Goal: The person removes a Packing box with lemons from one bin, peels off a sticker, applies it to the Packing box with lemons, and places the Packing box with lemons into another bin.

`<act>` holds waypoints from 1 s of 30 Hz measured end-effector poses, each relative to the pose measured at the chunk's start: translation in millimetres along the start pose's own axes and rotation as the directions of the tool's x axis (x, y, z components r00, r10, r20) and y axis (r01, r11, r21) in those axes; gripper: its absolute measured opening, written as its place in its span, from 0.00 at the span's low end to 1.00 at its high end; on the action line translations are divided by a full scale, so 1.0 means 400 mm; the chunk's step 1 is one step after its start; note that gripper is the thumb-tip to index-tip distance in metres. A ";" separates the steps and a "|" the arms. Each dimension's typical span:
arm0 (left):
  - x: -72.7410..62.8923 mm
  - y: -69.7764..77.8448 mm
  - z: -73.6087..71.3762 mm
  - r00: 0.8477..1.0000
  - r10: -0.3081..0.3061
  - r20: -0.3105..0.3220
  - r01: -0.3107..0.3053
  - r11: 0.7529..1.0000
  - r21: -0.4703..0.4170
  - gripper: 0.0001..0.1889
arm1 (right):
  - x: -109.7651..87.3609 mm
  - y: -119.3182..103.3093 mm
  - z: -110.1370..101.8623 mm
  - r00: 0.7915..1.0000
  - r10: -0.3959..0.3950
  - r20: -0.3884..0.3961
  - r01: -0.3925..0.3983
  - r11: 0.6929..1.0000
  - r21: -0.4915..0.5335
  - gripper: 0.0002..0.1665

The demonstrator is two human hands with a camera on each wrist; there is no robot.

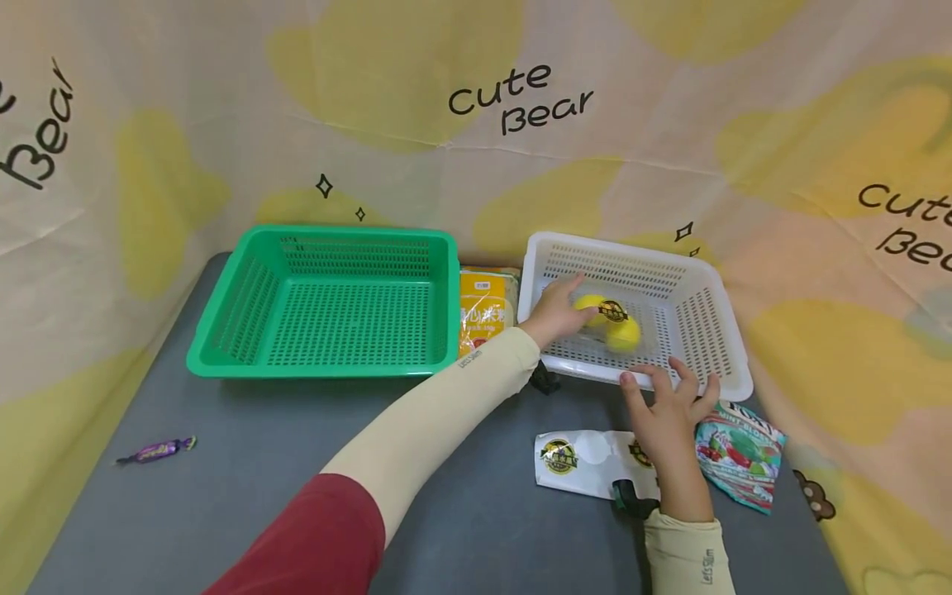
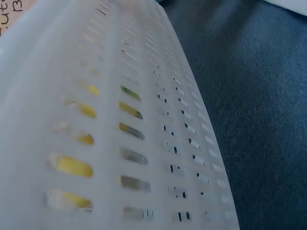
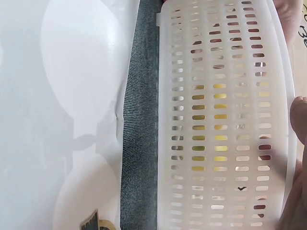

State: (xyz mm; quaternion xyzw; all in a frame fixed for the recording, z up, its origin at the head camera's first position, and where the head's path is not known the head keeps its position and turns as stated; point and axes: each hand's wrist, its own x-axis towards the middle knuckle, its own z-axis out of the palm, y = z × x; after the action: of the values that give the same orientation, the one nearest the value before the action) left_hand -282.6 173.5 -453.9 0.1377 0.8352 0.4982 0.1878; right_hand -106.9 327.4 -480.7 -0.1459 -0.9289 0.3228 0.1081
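In the head view my left hand point(image 1: 559, 312) reaches over the near left side of the white basket point(image 1: 716, 330). Its fingers point into the basket, with the tips right at a clear pack point(image 1: 623, 332) of two yellow round pieces bearing a black-and-yellow label. My right hand point(image 1: 668, 417) is at the front rim, fingers spread and holding nothing. Yellow shows through the slots of the basket wall point(image 2: 158, 143) in the left wrist view. In the right wrist view the fingers point(image 3: 298, 120) of my right hand are beside the basket's rim.
A green basket point(image 1: 323, 372) stands at the left, with a yellow food packet point(image 1: 483, 310) between the two baskets. In front lie a white packet point(image 1: 591, 463) with round logos and a teal-and-red candy bag point(image 1: 744, 454). A purple wrapped candy point(image 1: 158, 450) lies far left. A printed curtain point(image 1: 387, 107) hangs behind.
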 end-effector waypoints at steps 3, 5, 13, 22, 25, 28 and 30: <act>0.008 0.005 0.009 0.998 -0.054 0.022 0.053 0.998 0.026 0.39 | 0.001 0.001 -0.004 1.000 0.005 -0.003 -0.005 1.000 -0.002 0.28; 0.012 0.008 0.016 0.995 -0.093 0.039 0.090 0.994 0.060 0.40 | 0.002 0.001 -0.008 1.000 0.009 -0.002 -0.009 1.000 -0.002 0.28; 0.003 0.001 0.021 0.992 -0.107 0.069 0.095 0.982 0.166 0.40 | 0.005 -0.001 -0.007 1.000 0.018 0.012 -0.019 1.000 0.003 0.26; -0.047 0.032 -0.008 0.999 -0.003 0.032 -0.007 0.955 0.298 0.35 | 0.018 0.002 -0.007 1.000 -0.004 0.025 0.004 1.000 -0.018 0.29; -0.087 0.062 -0.031 0.992 0.118 0.037 -0.123 0.926 0.357 0.33 | 0.019 0.005 -0.012 1.000 0.016 0.027 -0.015 0.999 -0.034 0.30; -0.141 0.088 -0.064 0.965 0.261 0.002 -0.238 0.875 0.422 0.33 | 0.016 0.006 -0.019 0.999 0.045 0.029 -0.044 0.998 -0.040 0.31; -0.182 0.101 -0.092 0.939 0.343 -0.040 -0.287 0.839 0.462 0.34 | 0.014 0.005 -0.023 0.997 0.066 0.035 -0.064 0.997 -0.045 0.32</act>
State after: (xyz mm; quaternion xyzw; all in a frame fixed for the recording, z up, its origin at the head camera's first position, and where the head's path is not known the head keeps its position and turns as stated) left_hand -232.6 133.2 -389.4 0.2823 0.9030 0.3234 0.0153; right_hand -109.0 336.2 -474.3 -0.1722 -0.9324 0.3081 0.0772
